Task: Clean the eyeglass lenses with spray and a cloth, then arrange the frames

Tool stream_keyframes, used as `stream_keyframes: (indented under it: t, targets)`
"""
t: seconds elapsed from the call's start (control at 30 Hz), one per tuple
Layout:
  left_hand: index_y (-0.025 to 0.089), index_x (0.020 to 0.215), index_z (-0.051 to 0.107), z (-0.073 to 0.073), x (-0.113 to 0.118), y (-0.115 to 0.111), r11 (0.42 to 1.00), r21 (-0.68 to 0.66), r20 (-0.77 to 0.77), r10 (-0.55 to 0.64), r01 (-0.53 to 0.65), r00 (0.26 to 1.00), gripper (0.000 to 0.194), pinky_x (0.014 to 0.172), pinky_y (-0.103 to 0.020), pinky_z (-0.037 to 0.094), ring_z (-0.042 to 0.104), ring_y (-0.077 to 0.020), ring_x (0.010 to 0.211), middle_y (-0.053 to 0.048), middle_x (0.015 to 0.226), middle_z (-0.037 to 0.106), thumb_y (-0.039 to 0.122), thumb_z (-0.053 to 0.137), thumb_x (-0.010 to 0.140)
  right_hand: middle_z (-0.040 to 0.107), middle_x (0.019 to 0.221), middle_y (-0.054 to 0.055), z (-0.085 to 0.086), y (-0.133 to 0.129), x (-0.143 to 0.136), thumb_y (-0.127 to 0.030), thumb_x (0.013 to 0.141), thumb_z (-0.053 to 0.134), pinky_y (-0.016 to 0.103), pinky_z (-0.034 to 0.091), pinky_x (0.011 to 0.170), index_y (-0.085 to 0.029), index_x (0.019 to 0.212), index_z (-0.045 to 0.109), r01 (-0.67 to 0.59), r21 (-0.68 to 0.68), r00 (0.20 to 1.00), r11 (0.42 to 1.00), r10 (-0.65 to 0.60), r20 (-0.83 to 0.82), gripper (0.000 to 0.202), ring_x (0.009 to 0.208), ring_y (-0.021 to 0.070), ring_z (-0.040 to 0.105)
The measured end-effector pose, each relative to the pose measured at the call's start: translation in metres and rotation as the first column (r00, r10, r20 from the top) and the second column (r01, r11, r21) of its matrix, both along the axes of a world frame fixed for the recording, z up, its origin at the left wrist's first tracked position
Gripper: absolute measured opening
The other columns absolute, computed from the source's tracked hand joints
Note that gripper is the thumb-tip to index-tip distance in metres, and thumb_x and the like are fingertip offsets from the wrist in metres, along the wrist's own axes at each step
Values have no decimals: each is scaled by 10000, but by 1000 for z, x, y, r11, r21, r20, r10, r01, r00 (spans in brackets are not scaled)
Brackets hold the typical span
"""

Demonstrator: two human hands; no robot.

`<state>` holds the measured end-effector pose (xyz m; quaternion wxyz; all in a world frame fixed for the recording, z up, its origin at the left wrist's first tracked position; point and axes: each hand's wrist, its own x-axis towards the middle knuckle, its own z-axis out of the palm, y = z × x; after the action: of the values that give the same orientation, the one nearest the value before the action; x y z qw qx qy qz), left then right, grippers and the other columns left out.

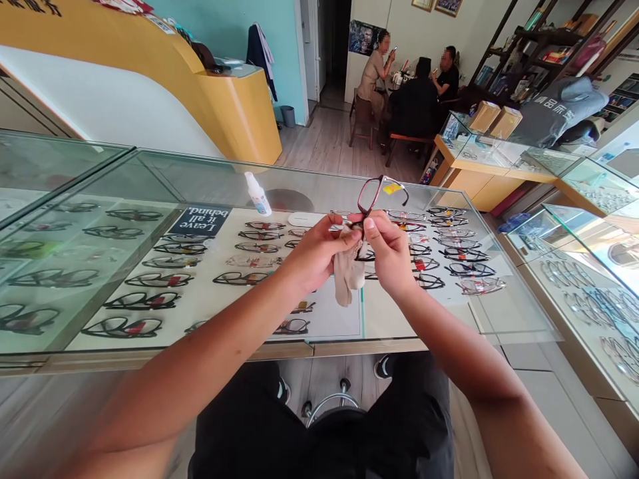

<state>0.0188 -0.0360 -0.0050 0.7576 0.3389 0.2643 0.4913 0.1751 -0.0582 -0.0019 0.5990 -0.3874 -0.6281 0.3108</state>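
Above the glass showcase, my right hand (387,246) is closed on a pair of eyeglasses (369,194) with a dark reddish frame. One rim stands up above the fingers, and a yellow tag (392,189) shows by it. My left hand (322,246) pinches a pale beige cloth (343,276) against the lower part of the eyeglasses; the cloth hangs down between both hands. The other lens is hidden by fingers and cloth. A white spray bottle (257,194) stands on the glass top, beyond my left hand.
Rows of eyeglasses (144,301) lie inside the glass showcase (389,346), with a dark sign (194,222) among them. More glass cases (589,293) stand at the right. Several people (414,93) sit around a table at the back. A yellow counter (239,113) is at the far left.
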Motion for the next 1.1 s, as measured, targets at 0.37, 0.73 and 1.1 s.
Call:
stream_keyframes:
  t: [0.37,0.73,1.1]
  targets:
    - [200,992,732,1,-3,3,990,-123,77,-60,70,995,501,743,-288,566,758,-164,816,-11,928,817,141,1069,627,675,992,51,0,1,2,-646,1061,659,411,525,919,-284,964,861,60,8,997,998,-59,-54,425,978,227,616]
    - [240,969,859,-3,-1,3,951,49,-34,-303,304,952,291,738,-317,573,763,-228,899,-74,1006,811,463,980,826,718,1038,60,5,-2,3,-583,1072,676,428,543,967,-306,958,862,27,49,997,998,-24,-80,353,1041,237,638]
    - [183,872,822,4,-4,-2,966,28,-2,-258,258,966,305,690,-302,543,706,-181,774,-54,874,763,396,1018,776,724,1071,64,1,3,2,-727,1018,667,433,594,878,-307,928,847,-31,-23,999,999,30,-39,465,1006,240,638]
